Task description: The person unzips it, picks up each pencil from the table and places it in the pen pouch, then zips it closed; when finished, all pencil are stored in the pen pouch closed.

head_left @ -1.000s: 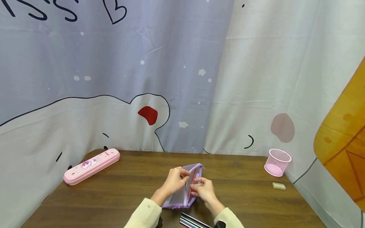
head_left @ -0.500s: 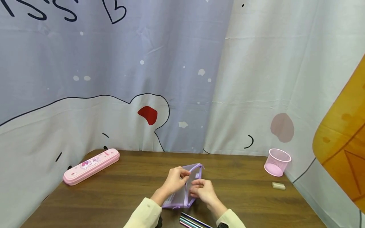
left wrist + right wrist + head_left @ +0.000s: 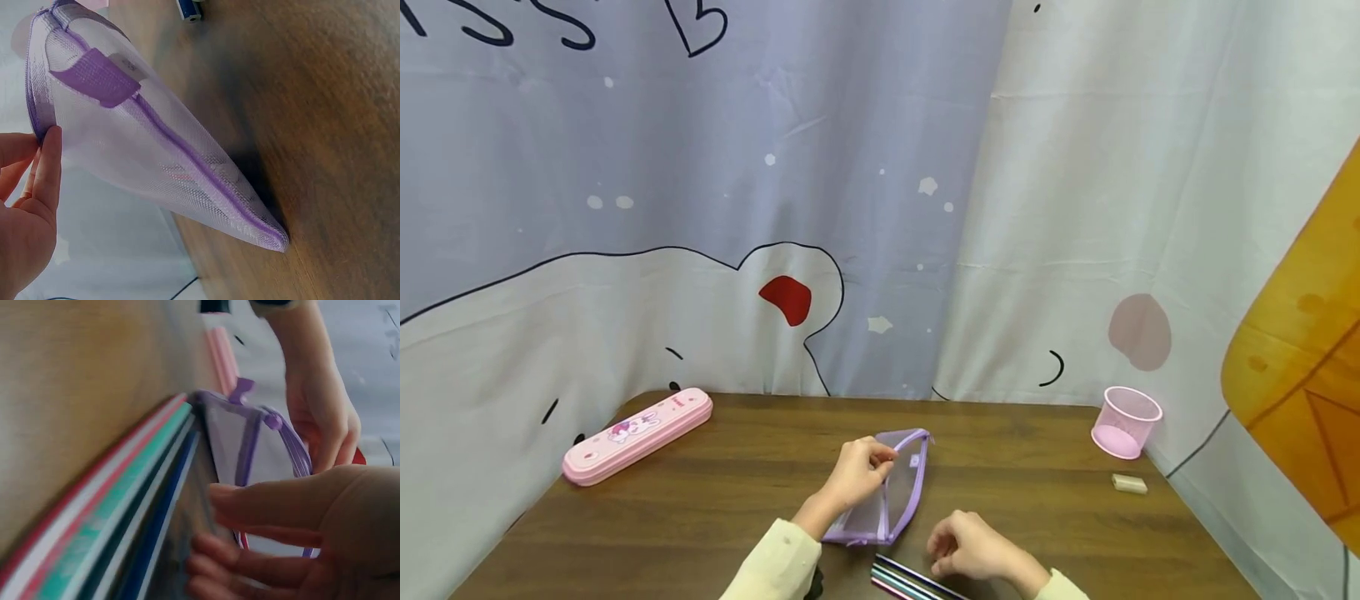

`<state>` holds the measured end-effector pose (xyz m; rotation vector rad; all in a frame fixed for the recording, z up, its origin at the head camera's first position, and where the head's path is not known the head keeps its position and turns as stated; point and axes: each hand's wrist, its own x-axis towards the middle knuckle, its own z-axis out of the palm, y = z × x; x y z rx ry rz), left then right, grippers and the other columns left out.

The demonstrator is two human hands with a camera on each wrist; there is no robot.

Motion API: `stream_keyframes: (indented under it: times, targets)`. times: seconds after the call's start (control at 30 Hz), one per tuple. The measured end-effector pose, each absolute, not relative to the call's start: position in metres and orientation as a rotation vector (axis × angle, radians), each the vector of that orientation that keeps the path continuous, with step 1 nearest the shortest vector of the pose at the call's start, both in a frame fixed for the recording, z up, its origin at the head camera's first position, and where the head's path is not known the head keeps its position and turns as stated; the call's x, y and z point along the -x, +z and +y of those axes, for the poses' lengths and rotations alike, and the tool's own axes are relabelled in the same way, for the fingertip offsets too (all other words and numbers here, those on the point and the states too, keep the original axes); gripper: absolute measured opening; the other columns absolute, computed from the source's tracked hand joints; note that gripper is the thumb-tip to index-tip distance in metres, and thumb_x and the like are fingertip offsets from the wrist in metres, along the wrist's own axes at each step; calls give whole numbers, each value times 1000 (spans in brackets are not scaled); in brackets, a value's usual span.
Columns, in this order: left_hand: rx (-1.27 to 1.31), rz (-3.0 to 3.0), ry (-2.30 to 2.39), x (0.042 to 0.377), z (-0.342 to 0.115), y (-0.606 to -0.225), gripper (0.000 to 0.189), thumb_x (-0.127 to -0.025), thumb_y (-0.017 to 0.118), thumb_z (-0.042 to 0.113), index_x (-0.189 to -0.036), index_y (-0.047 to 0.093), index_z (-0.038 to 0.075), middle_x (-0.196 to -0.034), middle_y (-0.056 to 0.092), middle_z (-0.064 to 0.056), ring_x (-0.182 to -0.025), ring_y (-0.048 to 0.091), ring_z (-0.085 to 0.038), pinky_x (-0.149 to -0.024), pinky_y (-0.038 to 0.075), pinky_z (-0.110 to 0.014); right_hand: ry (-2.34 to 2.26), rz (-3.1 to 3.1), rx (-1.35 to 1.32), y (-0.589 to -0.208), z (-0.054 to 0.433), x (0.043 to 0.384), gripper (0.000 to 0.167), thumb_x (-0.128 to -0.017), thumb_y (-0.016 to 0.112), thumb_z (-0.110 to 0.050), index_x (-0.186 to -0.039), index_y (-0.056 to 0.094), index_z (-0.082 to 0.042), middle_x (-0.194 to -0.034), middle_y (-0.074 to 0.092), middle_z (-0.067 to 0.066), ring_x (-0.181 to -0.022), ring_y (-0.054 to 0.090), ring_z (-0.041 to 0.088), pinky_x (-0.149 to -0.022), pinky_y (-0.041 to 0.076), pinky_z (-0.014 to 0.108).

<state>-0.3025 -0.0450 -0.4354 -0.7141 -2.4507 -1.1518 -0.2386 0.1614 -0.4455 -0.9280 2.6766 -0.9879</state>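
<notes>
Has a long pink case [image 3: 637, 436] between 9 and 10 o'clock from the purple mesh pouch [image 3: 901, 492], well apart from it, closed and lying aslant toward 2 o'clock. Next, reaches in from 8 o'clock with the left hand [image 3: 852, 475], in a pale yellow sleeve [image 3: 775, 560], and pinches the pouch's rim between thumb and fingers. Holds the pouch thus on the wooden table [image 3: 737, 492], near the front middle, with its mouth gaping on the 3 o'clock side. At 5 o'clock from the pouch, just beside it, has a row of pencils [image 3: 910, 581] lying side by side, red, green and blue in the right wrist view. At 4 o'clock, holds the right hand [image 3: 973, 546] near the pencils, with fingers loosely bent and thumb apart from them; cannot tell whether touching a pencil. Farther right, between 2 and 3 o'clock, has a pink see-through cup [image 3: 1126, 422] standing upright, and at 3 o'clock, near that cup, a small pale block [image 3: 1129, 484] lying on the table. At 12 o'clock, beyond the table, faces a printed curtain [image 3: 880, 208], grey-blue and white, with an orange patch [image 3: 1300, 375] at far right.
</notes>
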Motion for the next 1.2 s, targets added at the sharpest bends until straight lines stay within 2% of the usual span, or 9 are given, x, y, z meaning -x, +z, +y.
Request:
stream_keyframes:
  times: [0.13, 0.27, 0.5, 0.83, 1.0, 1.1, 1.2]
  targets:
    - [718, -2447, -1137, 302, -47, -435, 13, -74, 62, 3, -85, 70, 3, -76, 62, -5, -62, 56, -7, -55, 43, -13, -777, 2761, 963, -446, 165, 224, 12, -63, 71, -9, -74, 66, -10, -54, 56, -9, -51, 42, -9, -49, 38, 13]
    - [726, -2440, -1136, 302, -48, -435, 13, -74, 62, 2, -85, 69, 3, -75, 62, -5, -62, 57, -9, -55, 43, -14, -628, 2839, 980, -450, 171, 216, 15, -61, 70, -8, -75, 66, -13, -54, 51, -12, -51, 39, -6, -49, 34, 14]
    - [715, -2446, -1139, 302, -48, -438, 14, -74, 62, 1, -85, 70, 3, -74, 62, -5, -61, 56, -8, -54, 43, -13, -447, 2884, 1145, -458, 172, 214, 13, -62, 67, -5, -72, 64, -14, -63, 47, -11, -59, 38, -6, -50, 32, 13]
    - [721, -2430, -1136, 302, -49, -436, 13, -73, 62, 1, -84, 70, 3, -74, 62, -5, -61, 57, -9, -55, 43, -14, -422, 2853, 1388, -459, 173, 219, 12, -61, 63, -1, -63, 60, -13, -55, 45, -11, -53, 32, -9, -46, 25, 4]
    - [691, -2433, -1137, 302, -53, -436, 12, -73, 63, 0, -83, 69, 3, -75, 62, -5, -61, 57, -8, -54, 43, -14, -626, 2725, 1422, -452, 179, 223, 23, -60, 60, 5, -78, 66, -7, -55, 56, -6, -52, 38, -12, -47, 31, 2]
    - [677, -2435, -1138, 302, -55, -435, 12, -74, 63, 0, -84, 69, 4, -74, 62, -4, -62, 57, -9, -54, 43, -13, -722, 2655, 1375, -446, 184, 223, 28, -62, 61, 7, -87, 67, -4, -62, 62, -2, -58, 46, -9, -52, 38, 5]
    - [683, -2440, -1146, 303, -57, -433, 13, -74, 62, 0, -84, 69, 2, -74, 61, -5, -62, 57, -10, -54, 43, -14, -829, 2600, 1317, -438, 191, 222, 26, -66, 62, 5, -91, 67, -4, -65, 64, -2, -61, 50, -8, -52, 42, 10]
